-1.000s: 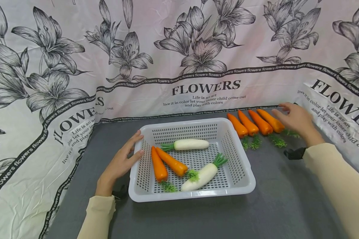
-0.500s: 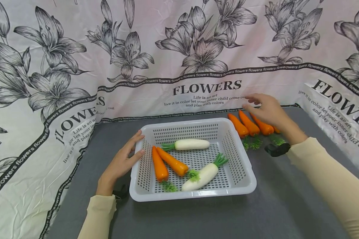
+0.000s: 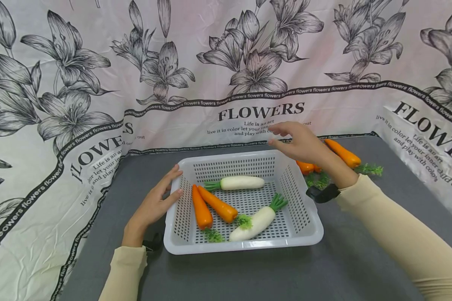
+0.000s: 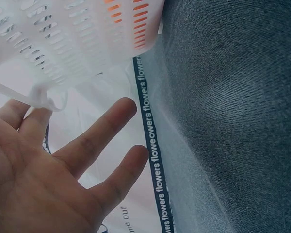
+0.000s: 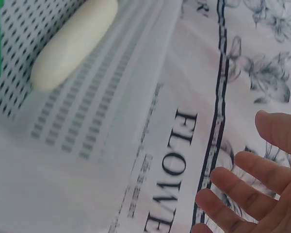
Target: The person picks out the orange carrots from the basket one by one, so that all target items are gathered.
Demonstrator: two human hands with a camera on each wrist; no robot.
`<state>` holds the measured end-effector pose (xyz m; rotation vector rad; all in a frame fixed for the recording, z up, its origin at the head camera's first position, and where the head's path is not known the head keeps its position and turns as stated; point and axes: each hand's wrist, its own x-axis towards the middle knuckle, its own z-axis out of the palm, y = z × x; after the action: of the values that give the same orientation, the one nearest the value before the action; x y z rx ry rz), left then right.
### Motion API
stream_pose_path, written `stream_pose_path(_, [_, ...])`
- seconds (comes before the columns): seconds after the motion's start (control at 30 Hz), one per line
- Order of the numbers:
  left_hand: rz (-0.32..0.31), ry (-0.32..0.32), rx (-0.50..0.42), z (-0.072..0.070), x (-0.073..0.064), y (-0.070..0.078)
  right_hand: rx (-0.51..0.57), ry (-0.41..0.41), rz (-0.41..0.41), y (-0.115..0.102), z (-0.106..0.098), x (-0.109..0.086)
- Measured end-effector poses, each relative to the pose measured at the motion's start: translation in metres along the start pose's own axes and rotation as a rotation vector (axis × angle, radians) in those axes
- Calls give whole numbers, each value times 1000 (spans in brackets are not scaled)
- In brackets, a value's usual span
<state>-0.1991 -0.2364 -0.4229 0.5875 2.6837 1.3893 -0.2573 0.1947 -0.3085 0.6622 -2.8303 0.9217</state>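
Observation:
A white perforated basket (image 3: pixel 245 247) stands on the grey table. Inside it lie two orange carrots (image 3: pixel 202 211) and two white radishes (image 3: pixel 242 182) with green tops. My left hand (image 3: pixel 153 205) rests at the basket's left rim, and in the left wrist view its fingers (image 4: pixel 109 121) are spread beside the basket wall. Over the basket's back right corner hovers my right hand (image 3: pixel 299 142), holding nothing. The right wrist view shows this hand (image 5: pixel 257 184) with its fingers loosely extended, apart from the basket and a radish (image 5: pixel 75 46).
Several carrots lie to the right of the basket, partly hidden by my right arm; one carrot (image 3: pixel 342 153) shows fully at the far right. A flower-printed cloth (image 3: pixel 165 138) hangs behind the table and along both sides.
My right hand has moved left from beside the rightmost carrot, across the row, to the basket's back right corner. The left hand and the vegetables in the basket stay put.

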Motion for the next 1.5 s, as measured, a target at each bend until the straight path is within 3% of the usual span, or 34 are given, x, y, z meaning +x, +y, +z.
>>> stream_pose_path(0.47, [-4, 1, 0, 0, -1, 1, 62, -107, -134, -25, 47, 9])
stream_pose_path(0.83, [1, 1, 0, 0, -1, 0, 70, -208, -144, -25, 81, 10])
stream_pose_path(1.5, [6, -4, -22, -1, -1, 0, 77, -381, -180, -35, 111, 2])
